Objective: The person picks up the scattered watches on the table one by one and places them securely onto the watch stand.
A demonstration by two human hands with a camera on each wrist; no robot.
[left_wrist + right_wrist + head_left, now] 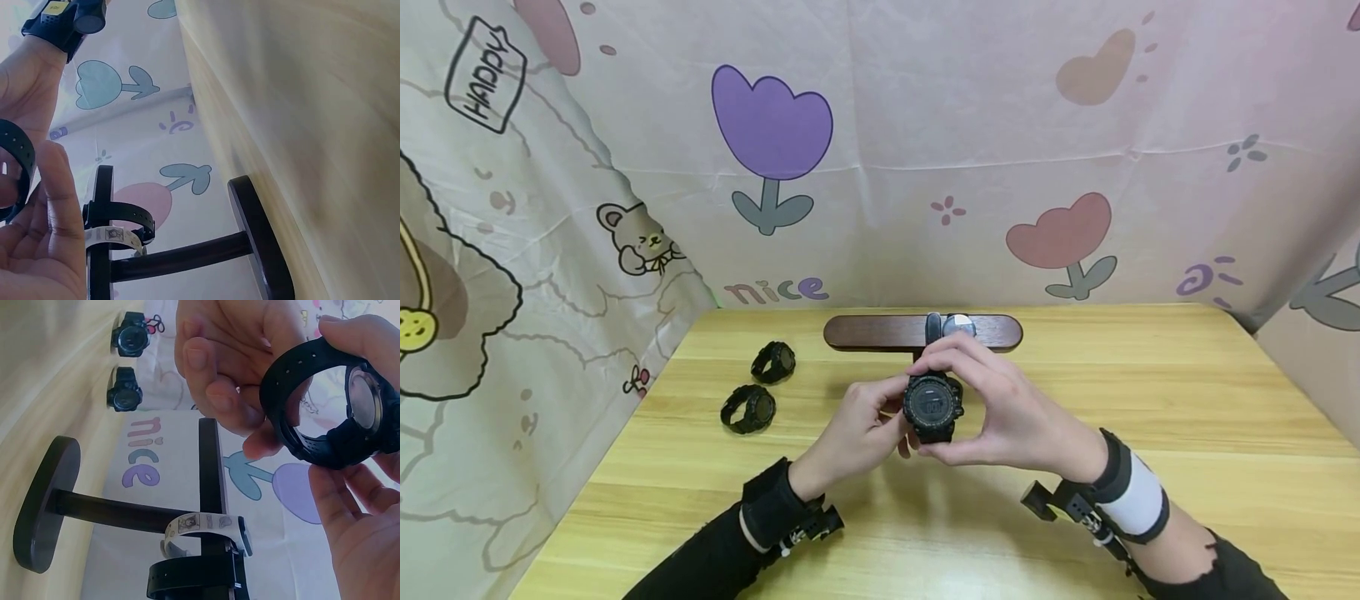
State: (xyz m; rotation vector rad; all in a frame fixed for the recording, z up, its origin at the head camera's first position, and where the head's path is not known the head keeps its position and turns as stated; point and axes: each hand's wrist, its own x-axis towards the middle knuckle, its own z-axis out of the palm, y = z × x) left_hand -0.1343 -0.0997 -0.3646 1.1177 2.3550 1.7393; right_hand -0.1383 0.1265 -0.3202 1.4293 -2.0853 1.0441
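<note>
A black digital watch (pixel 931 404), its strap closed in a loop, is held above the table in front of a dark wooden watch stand (pixel 872 332). My right hand (pixel 1011 408) grips it between the thumb at the lower edge and fingers at the upper edge. At the strap's left side, my left hand (pixel 857 425) holds the band, with part of a finger showing inside the loop in the right wrist view. On the stand's bar hang a black-strapped watch (pixel 187 578) and a white-strapped watch (pixel 203 523), side by side.
Two more black watches, a farther one (pixel 772 362) and a nearer one (pixel 749 408), lie on the table's left side. The stand's oval base (pixel 47 503) rests on the wooden table (pixel 1150 400). A printed cloth (pixel 910 167) hangs behind the table's back edge.
</note>
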